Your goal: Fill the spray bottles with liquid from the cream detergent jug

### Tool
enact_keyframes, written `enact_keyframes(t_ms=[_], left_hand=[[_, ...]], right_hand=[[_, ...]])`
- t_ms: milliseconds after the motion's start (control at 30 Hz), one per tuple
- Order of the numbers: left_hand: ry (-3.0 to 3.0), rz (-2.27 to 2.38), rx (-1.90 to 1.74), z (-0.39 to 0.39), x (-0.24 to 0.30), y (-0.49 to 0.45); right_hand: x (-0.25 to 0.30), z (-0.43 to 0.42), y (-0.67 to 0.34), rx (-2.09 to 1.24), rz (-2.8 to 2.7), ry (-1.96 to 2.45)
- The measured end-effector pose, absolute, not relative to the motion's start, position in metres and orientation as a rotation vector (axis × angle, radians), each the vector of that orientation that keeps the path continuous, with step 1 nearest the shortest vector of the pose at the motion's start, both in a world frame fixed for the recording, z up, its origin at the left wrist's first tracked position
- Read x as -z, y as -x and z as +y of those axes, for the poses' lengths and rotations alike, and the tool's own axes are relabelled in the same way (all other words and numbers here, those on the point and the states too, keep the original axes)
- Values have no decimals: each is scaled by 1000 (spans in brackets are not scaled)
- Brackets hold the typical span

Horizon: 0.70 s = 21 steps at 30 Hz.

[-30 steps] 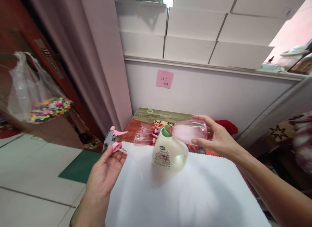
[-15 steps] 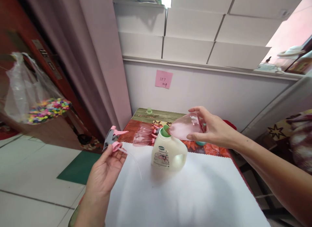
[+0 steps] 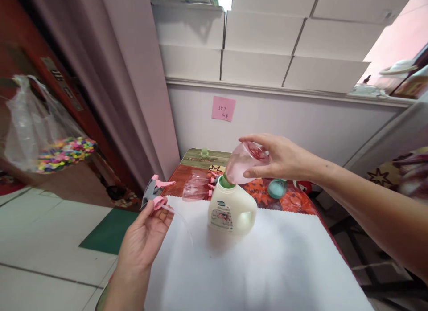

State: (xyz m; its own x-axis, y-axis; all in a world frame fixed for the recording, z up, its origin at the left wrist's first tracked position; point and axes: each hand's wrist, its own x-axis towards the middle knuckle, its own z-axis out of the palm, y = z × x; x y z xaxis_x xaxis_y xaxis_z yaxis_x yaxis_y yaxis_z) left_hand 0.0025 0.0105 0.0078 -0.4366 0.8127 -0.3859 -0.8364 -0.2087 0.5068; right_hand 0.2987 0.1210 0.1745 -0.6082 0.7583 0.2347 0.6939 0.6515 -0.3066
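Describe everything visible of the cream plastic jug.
The cream plastic jug, smooth-sided, stands upright on the white scalloped-edge mat. A printed label with a dark green emblem marks its front; a loop handle sits toward the picture's right. Its neck is uncapped, with a green plastic spout inside. A transparent pink bottle tilts neck-down at that spout; whether they touch is unclear.

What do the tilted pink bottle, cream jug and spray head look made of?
Pink bottle: likely glossy plastic, see-through with highlights; glass not ruled out.
Cream jug: probably moulded plastic, satin; soft sheen, built-in handle.
Spray head: seemingly rigid plastic, crisp pink and grey parts; finish unclear.
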Motion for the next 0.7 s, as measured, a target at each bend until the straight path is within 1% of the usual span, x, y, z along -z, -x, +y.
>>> enact_keyframes(t_ms=[367, 700], left_hand=[[30, 858, -1839, 11, -11, -7], [26, 825, -1837, 11, -10, -7]], right_hand=[[-192, 132, -285, -286, -2592, 1144], [-192, 134, -286, -276, -2598, 1109]])
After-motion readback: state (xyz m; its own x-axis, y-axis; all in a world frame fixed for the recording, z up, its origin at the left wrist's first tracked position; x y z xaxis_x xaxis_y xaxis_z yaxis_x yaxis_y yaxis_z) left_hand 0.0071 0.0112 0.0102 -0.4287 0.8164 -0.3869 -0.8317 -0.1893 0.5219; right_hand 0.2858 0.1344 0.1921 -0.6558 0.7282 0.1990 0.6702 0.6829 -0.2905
